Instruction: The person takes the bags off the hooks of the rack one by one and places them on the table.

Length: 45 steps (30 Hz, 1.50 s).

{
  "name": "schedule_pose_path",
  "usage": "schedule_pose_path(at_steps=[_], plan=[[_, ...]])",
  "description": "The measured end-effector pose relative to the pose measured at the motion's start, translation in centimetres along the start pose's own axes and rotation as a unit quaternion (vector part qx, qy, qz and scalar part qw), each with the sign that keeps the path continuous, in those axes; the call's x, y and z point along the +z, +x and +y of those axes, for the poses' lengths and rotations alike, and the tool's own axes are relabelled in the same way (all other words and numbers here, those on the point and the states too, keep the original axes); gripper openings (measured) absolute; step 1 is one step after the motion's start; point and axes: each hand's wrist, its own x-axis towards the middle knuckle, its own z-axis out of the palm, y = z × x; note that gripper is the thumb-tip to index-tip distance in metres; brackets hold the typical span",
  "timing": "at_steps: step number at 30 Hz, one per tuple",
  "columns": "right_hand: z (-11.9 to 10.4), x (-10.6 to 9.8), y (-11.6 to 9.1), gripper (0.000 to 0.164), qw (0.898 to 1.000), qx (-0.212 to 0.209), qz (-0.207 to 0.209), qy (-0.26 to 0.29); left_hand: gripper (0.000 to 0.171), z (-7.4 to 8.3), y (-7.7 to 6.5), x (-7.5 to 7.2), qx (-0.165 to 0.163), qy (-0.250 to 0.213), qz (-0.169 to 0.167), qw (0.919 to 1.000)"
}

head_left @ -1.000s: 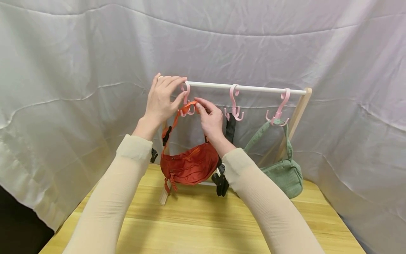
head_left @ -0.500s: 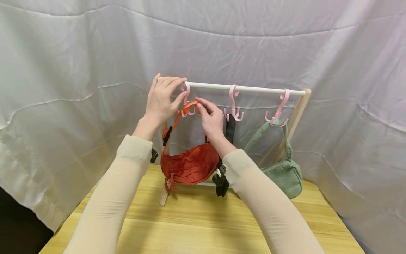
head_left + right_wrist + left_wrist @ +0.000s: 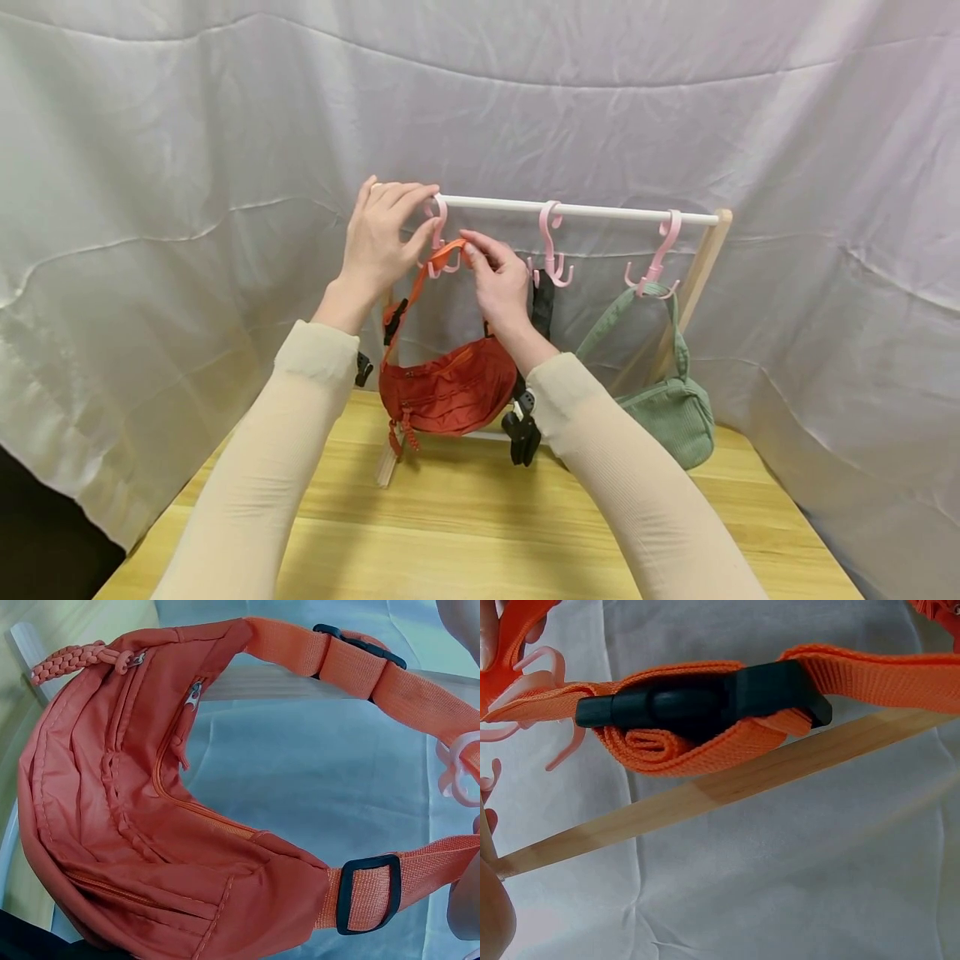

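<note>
My left hand [image 3: 381, 237] is at the left end of the white rail, its fingers and thumb pinching the upper part of a pink rotating hook [image 3: 440, 218]. With thumb and index finger, my right hand [image 3: 501, 279] pinches the orange strap [image 3: 452, 247] of a red waist bag [image 3: 450, 387]. This strap lies over the lower prongs of the hook, and the bag hangs below, above the table. A black buckle [image 3: 705, 697] on the strap shows large in the left wrist view. In the right wrist view, the bag [image 3: 150, 795] and a black slider [image 3: 369, 894] appear.
The rack's white rail [image 3: 607, 211] carries a middle pink hook [image 3: 551, 242] with a black strap [image 3: 543, 304] below it. On the right pink hook [image 3: 660, 254] hangs a green corduroy bag [image 3: 671, 421]. Grey curtains [image 3: 480, 108] surround the wooden table [image 3: 420, 542].
</note>
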Motion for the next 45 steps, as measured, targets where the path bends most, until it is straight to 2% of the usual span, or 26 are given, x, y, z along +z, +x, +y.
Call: schedule_pose_path(at_steps=[16,45], plan=[[-0.06,0.02,-0.15,0.025,1.0,-0.004,-0.002,0.006,0.035,0.09,-0.01,-0.04,0.005,-0.003,0.009,0.9999],[-0.63,0.44,-0.24,0.025,0.999,-0.002,-0.006,0.038,0.035,-0.17,0.06,0.36,-0.002,0.005,0.001,1.0]])
